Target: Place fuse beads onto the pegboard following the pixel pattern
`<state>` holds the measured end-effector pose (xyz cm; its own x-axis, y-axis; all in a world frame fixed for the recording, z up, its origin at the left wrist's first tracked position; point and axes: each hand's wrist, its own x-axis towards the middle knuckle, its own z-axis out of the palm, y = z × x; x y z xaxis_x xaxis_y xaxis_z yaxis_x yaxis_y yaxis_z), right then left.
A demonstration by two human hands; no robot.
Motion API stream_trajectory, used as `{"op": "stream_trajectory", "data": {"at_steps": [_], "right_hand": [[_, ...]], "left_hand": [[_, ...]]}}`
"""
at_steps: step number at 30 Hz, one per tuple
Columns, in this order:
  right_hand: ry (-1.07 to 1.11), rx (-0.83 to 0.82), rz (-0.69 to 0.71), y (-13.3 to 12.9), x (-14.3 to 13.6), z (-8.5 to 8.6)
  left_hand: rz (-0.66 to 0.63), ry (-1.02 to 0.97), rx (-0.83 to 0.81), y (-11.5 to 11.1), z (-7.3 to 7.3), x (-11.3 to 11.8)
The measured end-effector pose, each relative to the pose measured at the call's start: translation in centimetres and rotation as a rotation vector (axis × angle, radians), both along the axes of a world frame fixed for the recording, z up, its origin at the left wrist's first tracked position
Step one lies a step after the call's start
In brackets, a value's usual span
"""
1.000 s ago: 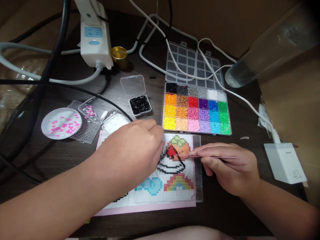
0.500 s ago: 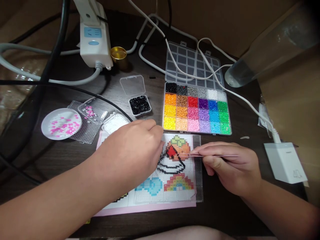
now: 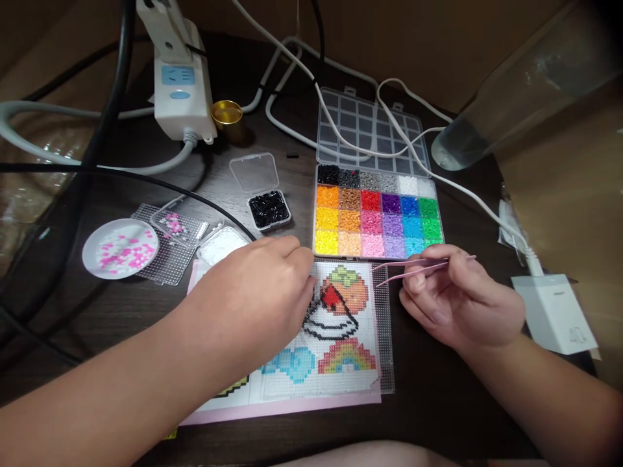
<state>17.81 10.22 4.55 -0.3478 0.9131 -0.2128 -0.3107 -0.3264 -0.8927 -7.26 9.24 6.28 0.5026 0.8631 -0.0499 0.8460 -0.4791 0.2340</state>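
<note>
My left hand is closed over the left part of the clear pegboard; what its fingers hold, if anything, is hidden. My right hand holds pink tweezers, their tips apart, over the board's upper right edge. On the board, black beads form a curved outline beside a patch of red beads. Under it lies a printed sheet with an orange fruit, a rainbow and a blue shape. Just behind the board stands an open bead box with many colours.
A small box of black beads, a box of white beads and a white dish of pink and white beads sit at left. Behind are a power strip, a gold cup and cables. A white charger stands right.
My right hand has moved up and back from the red beads and turned, and the tweezers' tips have spread apart. The view has shifted slightly. My left hand stays over the board.
</note>
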Motion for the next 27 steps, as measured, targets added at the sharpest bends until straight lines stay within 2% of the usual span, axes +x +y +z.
{"op": "stream_trajectory", "data": {"at_steps": [14,18,27], "right_hand": [[-0.033,-0.041,0.086,-0.5,-0.3,-0.1],[-0.036,0.017,0.147,-0.7,0.0,-0.5],[-0.098,0.136,0.242,-0.9,0.9,-1.0]], "left_hand": [[-0.090,-0.021,0.149,0.0,-0.1,-0.1],[-0.102,-0.035,0.172,0.0,-0.1,-0.1],[-0.024,-0.004,0.033,-0.1,0.1,0.0]]}}
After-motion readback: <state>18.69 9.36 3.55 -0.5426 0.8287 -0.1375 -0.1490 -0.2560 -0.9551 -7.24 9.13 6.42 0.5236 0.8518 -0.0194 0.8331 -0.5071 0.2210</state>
